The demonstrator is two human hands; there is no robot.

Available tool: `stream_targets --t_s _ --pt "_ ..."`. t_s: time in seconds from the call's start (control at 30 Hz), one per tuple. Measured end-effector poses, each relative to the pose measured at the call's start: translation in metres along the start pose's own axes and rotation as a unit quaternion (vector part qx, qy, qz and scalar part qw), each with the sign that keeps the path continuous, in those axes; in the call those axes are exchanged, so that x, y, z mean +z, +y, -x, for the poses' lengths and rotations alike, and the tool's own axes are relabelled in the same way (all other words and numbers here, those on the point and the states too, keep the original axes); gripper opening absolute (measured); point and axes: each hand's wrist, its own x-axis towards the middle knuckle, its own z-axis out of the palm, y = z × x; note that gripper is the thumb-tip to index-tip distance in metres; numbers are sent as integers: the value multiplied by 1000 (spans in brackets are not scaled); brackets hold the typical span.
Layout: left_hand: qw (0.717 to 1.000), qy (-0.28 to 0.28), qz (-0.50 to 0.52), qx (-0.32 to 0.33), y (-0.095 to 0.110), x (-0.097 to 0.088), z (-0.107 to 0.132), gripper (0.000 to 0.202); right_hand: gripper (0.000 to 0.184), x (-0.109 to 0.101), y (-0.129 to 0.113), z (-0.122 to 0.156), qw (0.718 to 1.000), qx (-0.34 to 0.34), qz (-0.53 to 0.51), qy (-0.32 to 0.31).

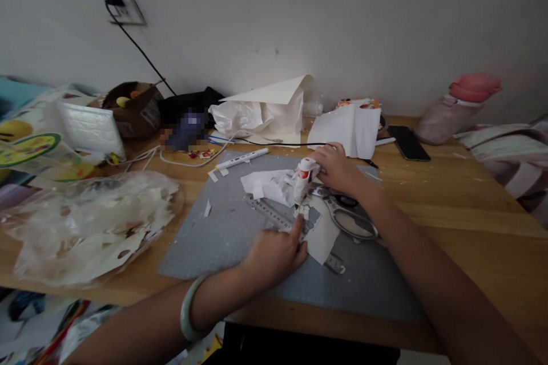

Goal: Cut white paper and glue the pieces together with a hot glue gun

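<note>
My right hand (331,162) is wrapped round a white glue gun (303,177) with a red label, its dark nozzle pointing down. Under that nozzle lies a small white piece (303,209). My left hand (274,254) presses the piece with a stretched index finger, its other fingers curled and gripping nothing that I can see. Around them on the grey cutting mat (214,239) are a clear ruler (274,215), a white paper sheet (322,234), crumpled white paper (268,183) and grey-handled scissors (353,223). The sheet partly covers the ruler.
A white marker (243,158) lies along the mat's far edge. To the left sits a plastic bag of paper scraps (94,222). A phone (409,143) and a pink-lidded bottle (454,111) are at the right. A black cord (141,51) runs from the wall socket (122,5).
</note>
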Motion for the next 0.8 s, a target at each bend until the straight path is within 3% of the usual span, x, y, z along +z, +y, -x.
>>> stream_targets --t_s 0.27,0.63,0.8 --pt "999 -34 13 -2 -5 -2 -2 52 22 -3 -3 0 999 37 -14 1" --pt "999 -31 18 -8 -3 -2 -1 46 21 -6 1 1 999 28 -23 -17" --pt "999 -42 19 -4 -2 -3 -1 45 23 -5 3 0 997 59 -40 -18"
